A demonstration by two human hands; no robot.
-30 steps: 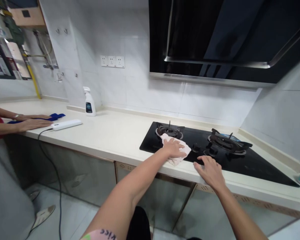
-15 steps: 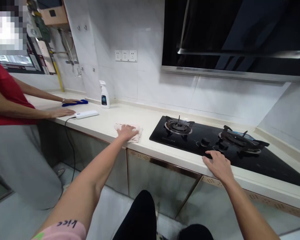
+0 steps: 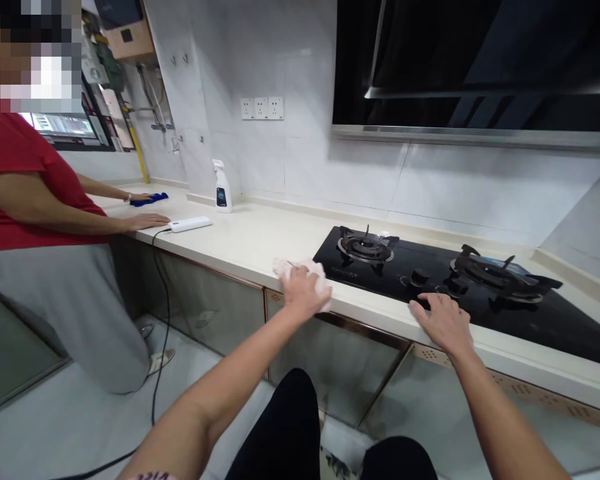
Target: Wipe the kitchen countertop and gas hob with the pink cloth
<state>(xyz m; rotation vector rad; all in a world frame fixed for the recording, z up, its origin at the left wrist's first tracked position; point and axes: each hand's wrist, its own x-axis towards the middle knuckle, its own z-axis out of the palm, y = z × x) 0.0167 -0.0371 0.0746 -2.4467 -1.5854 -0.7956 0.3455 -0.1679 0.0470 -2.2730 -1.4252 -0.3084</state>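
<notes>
A pale pink cloth lies bunched under my left hand at the front edge of the white countertop, just left of the gas stove. My left fingers press down on the cloth and partly hide it. My right hand rests on the counter's front edge, its fingers apart and holding nothing. Its fingertips reach the stove's near edge, close below the control knobs.
A white spray bottle stands near the wall. A white corded device lies on the counter, its black cable hanging to the floor. At left, a person in red has one hand on a blue cloth. A range hood overhangs the stove.
My left hand and the pink cloth have moved right and nearer, from the countertop to its front edge beside the stove. The other person's blue cloth has shifted slightly. The view has turned a little left.
</notes>
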